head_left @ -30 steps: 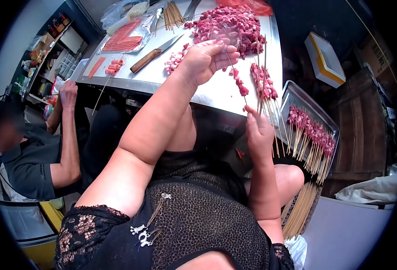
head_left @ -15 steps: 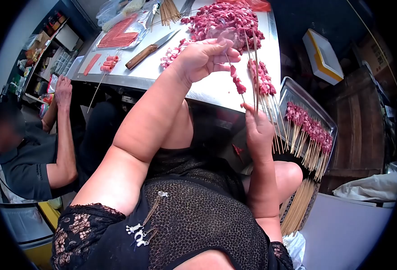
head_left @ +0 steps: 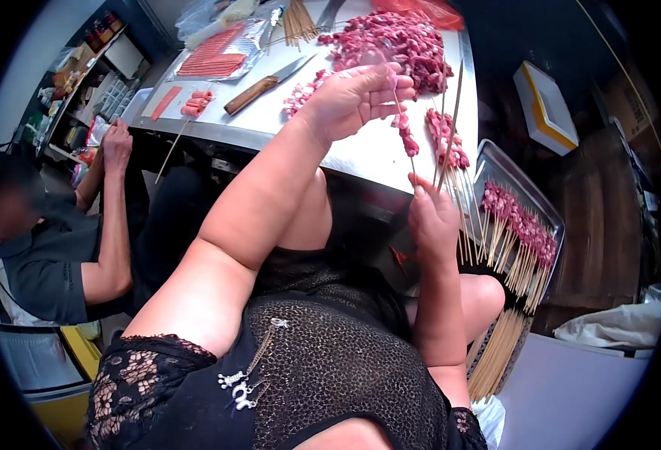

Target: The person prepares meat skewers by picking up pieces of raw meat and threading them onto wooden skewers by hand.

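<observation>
Our left hand [head_left: 360, 97] pinches red meat cubes down the thin bamboo skewer [head_left: 404, 133]; our right hand [head_left: 433, 221] now grips bare sticks raised higher.

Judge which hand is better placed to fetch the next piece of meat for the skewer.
Left. The left hand is up at the skewer tip, right beside the meat pile on the table. The right hand is lower, its grip on the skewer's bottom end, steadying it.
</observation>
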